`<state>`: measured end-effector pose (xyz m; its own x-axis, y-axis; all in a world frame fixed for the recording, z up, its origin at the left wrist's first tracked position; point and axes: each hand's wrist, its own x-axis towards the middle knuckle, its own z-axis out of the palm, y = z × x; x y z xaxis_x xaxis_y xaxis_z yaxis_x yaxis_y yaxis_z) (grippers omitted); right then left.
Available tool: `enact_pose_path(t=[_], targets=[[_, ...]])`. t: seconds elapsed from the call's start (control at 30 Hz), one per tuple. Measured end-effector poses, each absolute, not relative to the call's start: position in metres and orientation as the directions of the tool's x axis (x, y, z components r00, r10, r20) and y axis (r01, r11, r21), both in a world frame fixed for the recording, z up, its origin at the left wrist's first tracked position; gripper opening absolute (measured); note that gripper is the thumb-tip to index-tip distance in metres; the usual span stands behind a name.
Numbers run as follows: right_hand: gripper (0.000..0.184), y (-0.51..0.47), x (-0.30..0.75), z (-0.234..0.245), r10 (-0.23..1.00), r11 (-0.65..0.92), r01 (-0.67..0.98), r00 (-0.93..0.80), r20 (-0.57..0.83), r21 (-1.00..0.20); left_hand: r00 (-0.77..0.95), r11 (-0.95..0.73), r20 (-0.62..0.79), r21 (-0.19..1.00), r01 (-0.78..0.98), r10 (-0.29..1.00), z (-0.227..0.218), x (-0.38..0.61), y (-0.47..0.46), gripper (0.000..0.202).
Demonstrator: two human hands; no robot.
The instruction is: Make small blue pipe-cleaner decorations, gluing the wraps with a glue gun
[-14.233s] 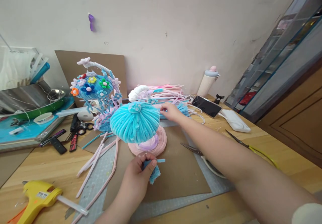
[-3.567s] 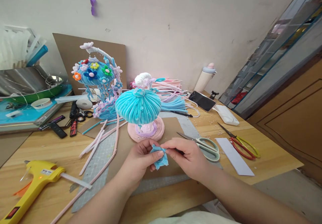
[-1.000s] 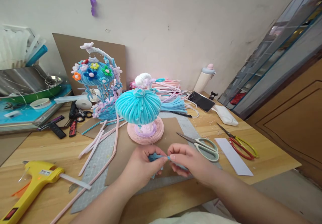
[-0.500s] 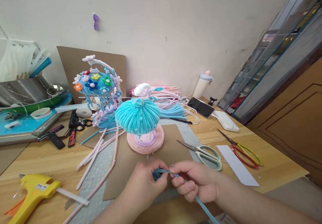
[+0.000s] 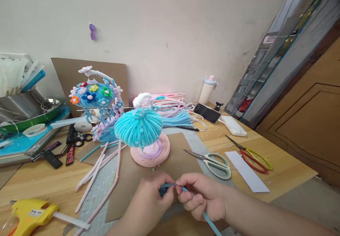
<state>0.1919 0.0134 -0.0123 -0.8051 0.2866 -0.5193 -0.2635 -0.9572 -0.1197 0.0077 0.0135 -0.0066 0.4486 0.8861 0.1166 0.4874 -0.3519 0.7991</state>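
Note:
A blue pipe cleaner (image 5: 211, 224) runs between my two hands, low in front of me. My left hand (image 5: 151, 197) is closed on one part of it, with a darker blue piece showing inside the curled fingers. Fingertips almost touching the left ones, my right hand (image 5: 200, 195) pinches the same pipe cleaner, and its tail hangs down to the lower right. Just beyond the hands stands a turquoise ribbed lamp-like shade (image 5: 138, 127) over a round pink coiled base (image 5: 163, 151), on a brown cardboard sheet (image 5: 124, 193).
Scissors with pale handles (image 5: 217, 165) and red-and-yellow scissors (image 5: 255, 160) lie right, beside a white strip (image 5: 248, 172). A yellow glue gun (image 5: 32, 214) is at lower left. Behind are a flower-covered lamp model (image 5: 97, 96), bundled pipe cleaners (image 5: 176, 119), a phone (image 5: 207, 113) and a bottle (image 5: 207, 91).
The whole view has shifted slightly, so things on the table appear further left and a little lower. Both hands keep their pinch on the pipe cleaner, with fingertips close together.

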Motion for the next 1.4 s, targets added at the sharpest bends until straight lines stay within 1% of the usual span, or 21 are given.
enact_pose_path(t=[0.2, 0.33, 0.4, 0.47, 0.53, 0.57, 0.6, 0.67, 0.73, 0.77, 0.8, 0.83, 0.9, 0.93, 1.0, 1.07, 1.1, 1.17, 1.23, 1.3, 1.4], targets=[[0.018, 0.011, 0.190, -0.015, 0.319, -0.942, -0.331, -0.827, -0.462, -0.057, 0.443, -0.368, 0.133, 0.784, 0.501, 0.887, -0.007, 0.007, 0.016, 0.016], [0.018, 0.007, 0.188, -0.015, 0.349, -0.935, -0.339, -0.812, -0.469, -0.109, 0.451, -0.394, 0.160, 0.775, 0.493, 0.878, -0.008, 0.007, 0.016, 0.015], [0.015, 0.003, 0.185, -0.013, 0.412, -0.911, -0.324, -0.750, -0.518, -0.255, 0.451, -0.392, 0.151, 0.767, 0.508, 0.880, -0.007, 0.008, 0.015, 0.015], [0.014, -0.002, 0.181, -0.012, 0.554, -0.808, -0.233, -0.613, -0.563, -0.541, 0.451, -0.369, 0.119, 0.769, 0.521, 0.885, -0.006, 0.009, 0.014, 0.015], [0.016, -0.007, 0.179, -0.009, 0.771, -0.513, 0.028, -0.425, -0.474, -0.858, 0.446, -0.332, 0.078, 0.781, 0.528, 0.892, -0.005, 0.011, 0.012, 0.014], [0.019, -0.009, 0.179, -0.008, 0.867, -0.283, 0.220, -0.356, -0.347, -0.933, 0.444, -0.314, 0.059, 0.790, 0.526, 0.894, -0.005, 0.011, 0.012, 0.013], [0.020, -0.012, 0.179, -0.007, 0.921, -0.027, 0.416, -0.342, -0.184, -0.909, 0.444, -0.297, 0.043, 0.799, 0.522, 0.895, -0.005, 0.012, 0.011, 0.013], [0.016, -0.016, 0.183, -0.005, 0.874, 0.423, 0.654, -0.477, 0.092, -0.628, 0.438, -0.259, 0.010, 0.818, 0.513, 0.899, -0.006, 0.013, 0.011, 0.012], [0.009, -0.018, 0.187, -0.004, 0.763, 0.634, 0.677, -0.625, 0.164, -0.373, 0.433, -0.201, -0.045, 0.839, 0.505, 0.900, -0.007, 0.014, 0.011, 0.011], [0.008, -0.018, 0.188, -0.003, 0.749, 0.652, 0.673, -0.642, 0.161, -0.348, 0.426, -0.172, -0.071, 0.846, 0.505, 0.902, -0.008, 0.015, 0.011, 0.011], [0.009, -0.017, 0.188, -0.004, 0.778, 0.612, 0.682, -0.611, 0.147, -0.401, 0.420, -0.154, -0.087, 0.849, 0.506, 0.903, -0.008, 0.016, 0.010, 0.010], [0.013, -0.016, 0.188, -0.004, 0.834, 0.508, 0.685, -0.542, 0.102, -0.523, 0.418, -0.152, -0.087, 0.849, 0.506, 0.904, -0.008, 0.016, 0.010, 0.010], [0.018, -0.011, 0.186, -0.006, 0.906, 0.103, 0.562, -0.394, -0.155, -0.821, 0.417, -0.194, -0.042, 0.841, 0.505, 0.908, -0.007, 0.017, 0.008, 0.010], [0.019, -0.009, 0.185, -0.008, 0.857, -0.158, 0.430, -0.387, -0.340, -0.889, 0.415, -0.219, -0.014, 0.833, 0.508, 0.910, -0.006, 0.017, 0.008, 0.011], [0.017, -0.005, 0.183, -0.009, 0.626, -0.579, 0.188, -0.521, -0.580, -0.793, 0.405, -0.247, 0.019, 0.818, 0.520, 0.914, -0.005, 0.017, 0.007, 0.011], [0.016, -0.004, 0.182, -0.010, 0.499, -0.726, 0.093, -0.612, -0.614, -0.682, 0.400, -0.238, 0.011, 0.818, 0.523, 0.916, -0.006, 0.016, 0.008, 0.011], [0.016, -0.005, 0.181, -0.009, 0.528, -0.706, 0.098, -0.587, -0.613, -0.702, 0.398, -0.224, -0.002, 0.825, 0.520, 0.917, -0.007, 0.016, 0.010, 0.011], [0.010, -0.010, 0.181, -0.007, 0.744, -0.474, 0.210, -0.425, -0.516, -0.855, 0.375, -0.152, -0.062, 0.845, 0.513, 0.925, -0.009, 0.015, 0.012, 0.010], [0.006, -0.016, 0.183, -0.005, 0.929, -0.032, 0.464, -0.314, -0.198, -0.885, 0.333, -0.027, -0.166, 0.862, 0.506, 0.928, -0.012, 0.015, 0.015, 0.010], [0.012, -0.019, 0.187, -0.004, 0.902, 0.389, 0.672, -0.417, 0.112, -0.630, 0.315, 0.100, -0.275, 0.874, 0.475, 0.908, -0.015, 0.016, 0.017, 0.009], [0.017, -0.019, 0.195, -0.005, 0.719, 0.693, 0.694, -0.650, 0.244, -0.193, 0.356, 0.214, -0.368, 0.890, 0.402, 0.859, -0.017, 0.017, 0.018, 0.006]])
